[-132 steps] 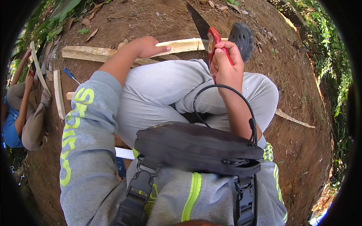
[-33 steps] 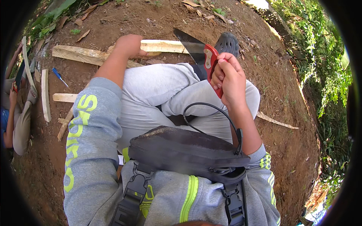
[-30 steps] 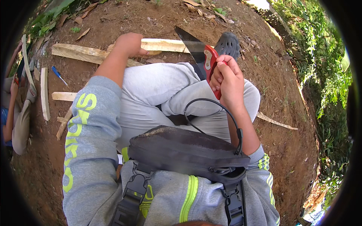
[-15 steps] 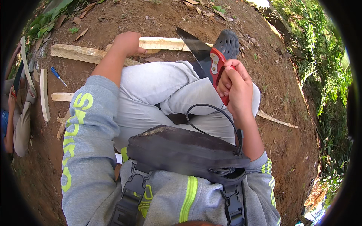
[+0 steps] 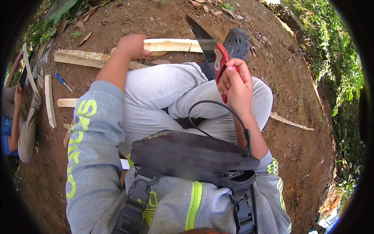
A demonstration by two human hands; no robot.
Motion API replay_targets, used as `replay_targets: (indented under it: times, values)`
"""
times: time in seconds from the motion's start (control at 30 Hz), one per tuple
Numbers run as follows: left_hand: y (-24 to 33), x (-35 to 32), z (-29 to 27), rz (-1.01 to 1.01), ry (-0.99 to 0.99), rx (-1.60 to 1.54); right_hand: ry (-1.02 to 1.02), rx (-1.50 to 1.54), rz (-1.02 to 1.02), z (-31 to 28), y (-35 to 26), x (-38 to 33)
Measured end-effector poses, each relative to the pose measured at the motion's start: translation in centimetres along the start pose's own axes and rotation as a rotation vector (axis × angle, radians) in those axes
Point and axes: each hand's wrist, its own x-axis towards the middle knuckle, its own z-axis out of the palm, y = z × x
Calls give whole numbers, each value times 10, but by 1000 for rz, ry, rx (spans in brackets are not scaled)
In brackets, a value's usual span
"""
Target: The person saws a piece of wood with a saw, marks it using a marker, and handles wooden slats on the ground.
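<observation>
My right hand (image 5: 235, 82) grips the red handle of a hand saw (image 5: 210, 45); its dark blade slants up and to the left, over a pale wooden plank (image 5: 173, 45) lying on the dirt. My left hand (image 5: 132, 46) is closed on the left end of that plank, just beyond my bent knee in grey trousers. A dark perforated shoe (image 5: 236, 42) rests on the plank's right side, next to the saw blade.
A longer plank (image 5: 83, 58) lies left of my left hand. More wood strips (image 5: 49, 100) and a blue pen (image 5: 62, 81) lie on the dirt at left. Another person (image 5: 17, 117) sits at the left edge. A thin stick (image 5: 290, 121) lies at right; greenery borders the right side.
The saw in my right hand has shifted slightly up and down over the plank between frames. My left hand has stayed on the plank.
</observation>
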Motion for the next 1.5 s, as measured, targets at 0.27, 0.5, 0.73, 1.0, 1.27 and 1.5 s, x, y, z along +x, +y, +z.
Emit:
replay_targets:
  times: [0.27,0.5,0.73,1.0,1.27,1.5]
  values:
    - [-1,2,-2,8,8,2,-4,25,18,7,58,33]
    - [2,6,-7,0,-41,29,33,52,12,9,61,54]
    - [5,5,-9,-37,-56,45,72,7,17,11,69,54]
    - [2,7,-9,-35,-56,56,20,136,-37,24,96,109]
    - [-4,16,-4,-14,-39,33,30,107,-76,31,94,107]
    - [-1,7,-6,71,21,26,75,86,-93,29,105,131]
